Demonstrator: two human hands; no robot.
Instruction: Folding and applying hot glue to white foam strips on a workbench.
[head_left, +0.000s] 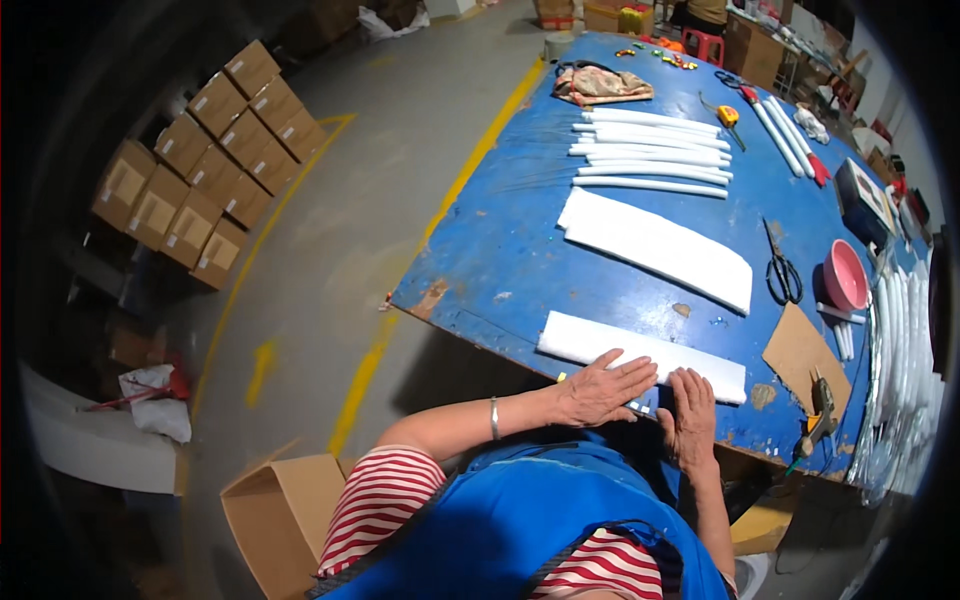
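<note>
1. Hands first: the left hand [600, 388] lies flat, palm down, fingers spread a little and pointing toward the right, pressing on the near white strip [640, 356]. Its forearm crosses in from the lower left, and a thin silver bangle [494, 418] sits on the wrist.
2. The right hand [692, 420] rests just beside the left, also palm down, with fingers straight and close together, their tips on the strip's near edge. Neither hand grips anything; both simply press down.
3. The near white strip is a long, flat, soft-looking piece, white and slightly rounded at its ends. It lies along the near edge of the blue table [500, 250], running from left to right under both hands.
4. A wider white sheet [660, 245] lies further in on the table, well apart from the hands and set at a slant.
5. Beyond that, a row of narrow white rods [650, 150] lies side by side.
6. Black scissors [782, 270] and a pink bowl [846, 276] sit to the right of the wide sheet, and a brown cardboard piece [800, 352] lies near the strip's right end.
7. The person wears a blue apron [540, 530] over a red-and-white striped shirt [380, 500].
8. Stacked cardboard boxes [200, 150] stand on the floor at the left.
</note>
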